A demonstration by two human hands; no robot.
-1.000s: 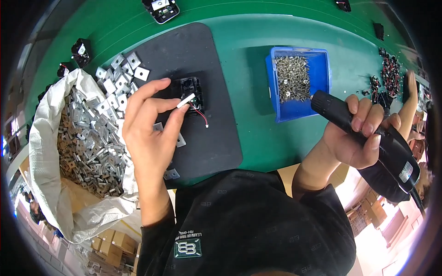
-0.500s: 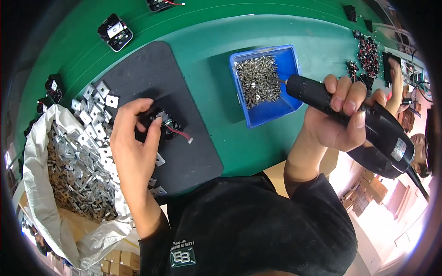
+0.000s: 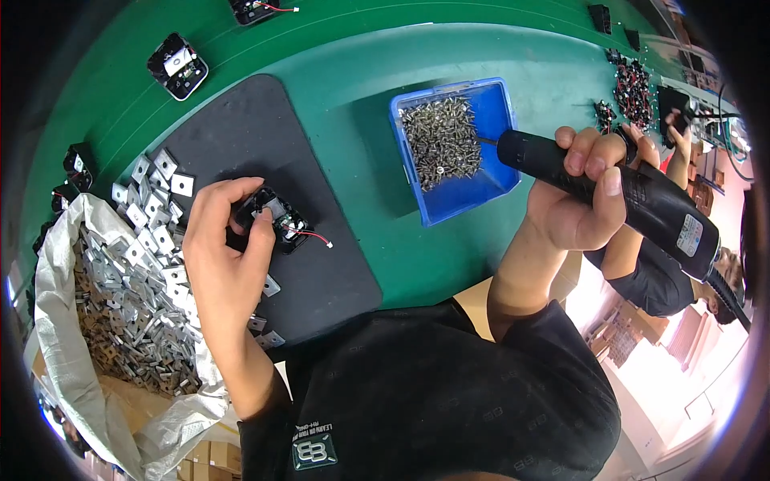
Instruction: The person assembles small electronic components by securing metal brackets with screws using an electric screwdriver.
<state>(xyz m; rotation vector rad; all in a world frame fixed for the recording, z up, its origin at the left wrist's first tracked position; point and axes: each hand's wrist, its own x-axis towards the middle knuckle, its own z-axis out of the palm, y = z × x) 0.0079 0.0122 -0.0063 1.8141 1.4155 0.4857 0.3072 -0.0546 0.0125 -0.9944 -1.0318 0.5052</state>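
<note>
My left hand (image 3: 228,248) is closed on a small black electronics housing (image 3: 295,236), fingers along its far side and thumb on a metal piece inside. Red and white wires with a white plug trail from the housing over the dark grey mat (image 3: 337,264). My right hand (image 3: 584,188) grips a black electric screwdriver (image 3: 553,163) wrapped in all its fingers. The screwdriver's bit points left into the blue bin (image 3: 496,188), close to a heap of silver screws (image 3: 441,140). Whether a screw sits on the tip is too small to tell.
A white woven sack (image 3: 64,297) full of square metal plates (image 3: 152,321) lies at the left, some spilling onto the mat. Several open housings (image 3: 178,68) stand along the far green strip. At the far right another person's hand (image 3: 680,132) is near piled wired parts (image 3: 632,88).
The view has shifted slightly. The housing under my left hand shows more openly, its metal piece now visible. My right hand still holds the screwdriver at the bin.
</note>
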